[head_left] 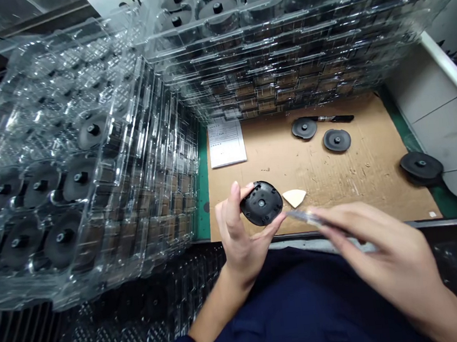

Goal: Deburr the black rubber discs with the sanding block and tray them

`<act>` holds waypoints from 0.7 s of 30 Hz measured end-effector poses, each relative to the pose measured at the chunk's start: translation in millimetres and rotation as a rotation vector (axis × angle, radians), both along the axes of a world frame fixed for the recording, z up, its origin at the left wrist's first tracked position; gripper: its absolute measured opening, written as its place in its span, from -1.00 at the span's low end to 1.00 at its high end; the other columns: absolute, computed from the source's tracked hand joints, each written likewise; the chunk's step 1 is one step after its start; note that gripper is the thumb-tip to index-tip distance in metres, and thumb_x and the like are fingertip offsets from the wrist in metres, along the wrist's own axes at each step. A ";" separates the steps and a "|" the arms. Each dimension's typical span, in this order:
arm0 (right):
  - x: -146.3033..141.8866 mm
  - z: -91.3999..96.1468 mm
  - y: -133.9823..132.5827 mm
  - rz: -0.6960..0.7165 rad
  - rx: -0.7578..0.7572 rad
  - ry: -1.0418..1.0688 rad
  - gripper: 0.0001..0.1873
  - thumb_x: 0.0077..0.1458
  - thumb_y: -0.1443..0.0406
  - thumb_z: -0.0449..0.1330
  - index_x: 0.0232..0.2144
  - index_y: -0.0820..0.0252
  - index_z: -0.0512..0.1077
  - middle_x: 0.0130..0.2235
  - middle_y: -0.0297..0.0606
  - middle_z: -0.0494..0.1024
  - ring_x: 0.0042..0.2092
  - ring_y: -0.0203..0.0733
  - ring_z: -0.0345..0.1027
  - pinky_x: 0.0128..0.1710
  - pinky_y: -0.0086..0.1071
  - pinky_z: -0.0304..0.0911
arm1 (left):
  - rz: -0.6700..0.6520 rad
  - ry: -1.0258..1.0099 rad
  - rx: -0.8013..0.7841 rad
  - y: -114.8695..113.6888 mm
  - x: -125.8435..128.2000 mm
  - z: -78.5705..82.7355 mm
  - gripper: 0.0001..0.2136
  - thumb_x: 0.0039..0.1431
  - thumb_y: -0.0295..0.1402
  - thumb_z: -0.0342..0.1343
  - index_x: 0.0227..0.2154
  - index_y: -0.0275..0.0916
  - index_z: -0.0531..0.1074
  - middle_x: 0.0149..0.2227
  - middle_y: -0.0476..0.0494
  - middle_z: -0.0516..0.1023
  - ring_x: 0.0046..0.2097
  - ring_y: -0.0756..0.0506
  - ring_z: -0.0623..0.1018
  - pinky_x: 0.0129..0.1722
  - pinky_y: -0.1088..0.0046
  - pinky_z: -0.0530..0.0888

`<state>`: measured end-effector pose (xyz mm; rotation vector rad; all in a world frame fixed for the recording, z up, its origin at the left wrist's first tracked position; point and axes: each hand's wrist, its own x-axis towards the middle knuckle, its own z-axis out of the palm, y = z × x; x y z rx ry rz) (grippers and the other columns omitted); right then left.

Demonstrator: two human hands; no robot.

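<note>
My left hand [239,238] grips a black round plastic disc [266,197] by its edge, thumb on one side and fingers on the other. The disc's face, with a small post at its centre and small features around the rim, is turned up toward me. In my right hand [384,255] is a slim knife [304,216] with a grey blade, somewhat blurred. Its tip points left, close to the disc's lower right edge and my left fingertip; whether it touches cannot be told. A cream wedge-shaped pad [295,197] lies on the cardboard just beyond the blade.
Clear plastic trays holding black discs are stacked at the left [69,171] and back [272,41]. On the cardboard sheet [268,156] lie a printed paper [227,145], two discs [304,127] [337,140] and a black pen-like tool [335,118]. More discs [421,167] sit at the right edge.
</note>
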<state>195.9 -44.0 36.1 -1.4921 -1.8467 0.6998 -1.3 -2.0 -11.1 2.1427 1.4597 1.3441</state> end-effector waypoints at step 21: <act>15.8 -13.7 26.7 0.224 -0.384 0.645 -0.60 0.14 0.27 0.14 0.05 -0.01 0.29 -0.20 -0.27 0.47 -0.17 -0.22 0.34 -0.13 -0.31 0.25 | -0.447 -0.218 -0.556 2.4 21.5 18.9 -0.03 -0.07 -0.28 0.28 0.26 -0.20 -0.29 -0.11 -0.21 0.44 -0.07 -0.15 0.46 -0.01 0.23 0.35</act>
